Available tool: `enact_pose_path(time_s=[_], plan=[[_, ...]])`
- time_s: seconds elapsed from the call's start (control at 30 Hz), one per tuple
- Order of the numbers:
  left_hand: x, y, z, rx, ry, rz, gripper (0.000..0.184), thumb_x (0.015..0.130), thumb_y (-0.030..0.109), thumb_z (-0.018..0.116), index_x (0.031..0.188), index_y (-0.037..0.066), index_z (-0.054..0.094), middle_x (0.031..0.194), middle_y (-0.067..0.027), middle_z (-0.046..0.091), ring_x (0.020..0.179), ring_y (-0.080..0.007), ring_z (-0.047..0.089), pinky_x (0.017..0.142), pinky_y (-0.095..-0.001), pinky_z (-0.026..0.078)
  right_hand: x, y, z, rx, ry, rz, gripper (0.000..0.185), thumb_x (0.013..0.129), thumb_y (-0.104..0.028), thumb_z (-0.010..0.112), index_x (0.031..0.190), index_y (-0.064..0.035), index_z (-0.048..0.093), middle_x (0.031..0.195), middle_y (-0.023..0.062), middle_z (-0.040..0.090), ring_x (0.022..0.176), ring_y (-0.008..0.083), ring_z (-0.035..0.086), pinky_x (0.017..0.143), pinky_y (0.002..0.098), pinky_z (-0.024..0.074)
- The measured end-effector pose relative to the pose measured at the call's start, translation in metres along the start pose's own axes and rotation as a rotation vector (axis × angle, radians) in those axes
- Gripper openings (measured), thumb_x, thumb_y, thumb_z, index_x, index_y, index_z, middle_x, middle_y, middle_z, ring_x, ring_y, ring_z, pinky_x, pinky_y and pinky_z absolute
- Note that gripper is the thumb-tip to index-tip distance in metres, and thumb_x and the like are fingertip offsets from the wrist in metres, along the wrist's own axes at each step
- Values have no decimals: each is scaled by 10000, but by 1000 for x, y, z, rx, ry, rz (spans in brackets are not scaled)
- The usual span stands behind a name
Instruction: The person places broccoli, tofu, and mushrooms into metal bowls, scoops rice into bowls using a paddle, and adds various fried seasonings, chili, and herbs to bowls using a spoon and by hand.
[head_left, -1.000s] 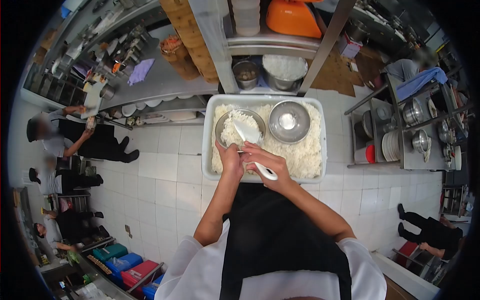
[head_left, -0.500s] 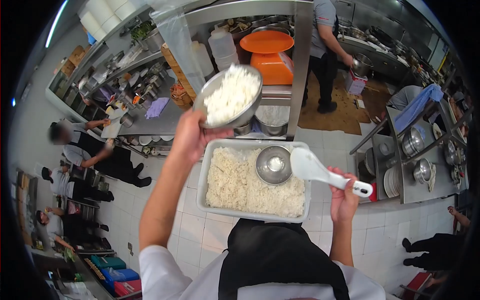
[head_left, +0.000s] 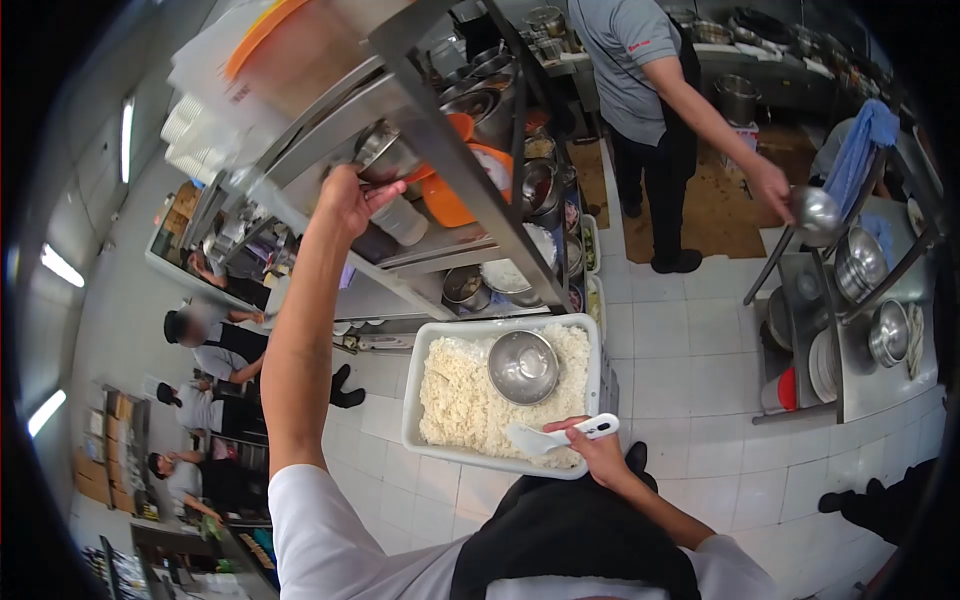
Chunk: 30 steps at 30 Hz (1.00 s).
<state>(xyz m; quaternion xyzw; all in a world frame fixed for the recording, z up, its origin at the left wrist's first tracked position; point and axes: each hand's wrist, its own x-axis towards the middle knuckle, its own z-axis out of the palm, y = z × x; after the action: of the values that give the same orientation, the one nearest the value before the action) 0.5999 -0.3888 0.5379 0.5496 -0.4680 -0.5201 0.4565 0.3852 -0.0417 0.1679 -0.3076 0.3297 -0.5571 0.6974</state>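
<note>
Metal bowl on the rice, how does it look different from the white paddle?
The bowl is round and silvery; the paddle is long and white. The bowl sits on the rice, untouched, while the paddle is held in the right hand. Both are at least partly over the rice.

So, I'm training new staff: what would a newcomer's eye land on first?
Probably the white rectangular plastic tub of white rice, center, with a shiny round metal bowl on the rice. Then the white plastic paddle in the right hand, over the tub's near side. Upper left, the raised left hand is at another round metal bowl.
</note>
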Motion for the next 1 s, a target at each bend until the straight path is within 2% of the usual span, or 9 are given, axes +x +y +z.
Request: enact_pose_path(time_s=[0.1,0.13,0.17,0.27,0.47,0.7,0.8,0.9,1.0], plan=[[26,0,11,98,26,-8,426,1046,217,336,1051,-150,550,891,-255,683,730,-274,727,634,-289,654,8,2,-13,-62,-21,24,178,998,-133,609,1072,-24,727,1055,53,743,942,113,660,851,270,516],[25,1,21,153,75,-33,406,1055,266,381,1052,-81,592,836,-164,697,679,-203,715,565,-253,630,11,1,-18,-104,-35,11,175,993,-132,617,1078,-25,727,1058,54,743,941,112,660,849,268,515],[27,2,30,167,90,-49,406,1055,266,381,1052,-81,592,836,-164,697,679,-203,715,565,-253,630,13,2,-21,-145,-49,0,173,989,-130,625,1084,-27,726,1061,55,742,940,110,659,846,267,514],[31,-8,33,228,109,44,318,1049,343,469,1055,73,636,872,-38,705,652,-124,684,541,-222,602,15,3,-31,-89,-48,58,179,976,-140,648,1103,-40,724,1059,40,739,938,97,645,846,258,502],[36,-11,22,205,83,26,297,1042,338,498,1056,70,624,932,-52,700,752,-139,700,580,-262,599,17,-10,-49,-93,-65,75,200,973,-161,656,1125,-47,718,1072,32,731,962,95,632,877,253,486],[19,-16,41,115,172,57,379,1045,398,459,1087,55,617,910,-61,692,743,-126,692,578,-261,606,20,-12,-67,-44,-50,138,208,979,-161,647,1125,-27,710,1081,45,729,979,111,639,894,266,491],[15,-13,38,122,105,33,347,1041,374,480,1118,56,597,953,-77,696,744,-177,707,588,-268,609,22,-17,-68,-28,-37,117,213,991,-166,630,1125,-17,703,1069,48,729,966,115,641,881,268,494],[14,-8,30,184,123,-11,364,1039,405,470,1097,69,597,906,-55,679,671,-158,668,523,-246,571,20,-13,-70,-50,-4,55,237,1010,-177,597,1147,0,678,1063,61,727,964,125,645,877,276,498],[14,-11,27,129,-12,-76,330,1043,387,469,1070,83,595,852,-34,653,573,-132,589,452,-216,501,13,-10,-74,-64,54,62,277,1029,-205,563,1170,17,651,1043,75,718,955,135,652,862,284,507]])
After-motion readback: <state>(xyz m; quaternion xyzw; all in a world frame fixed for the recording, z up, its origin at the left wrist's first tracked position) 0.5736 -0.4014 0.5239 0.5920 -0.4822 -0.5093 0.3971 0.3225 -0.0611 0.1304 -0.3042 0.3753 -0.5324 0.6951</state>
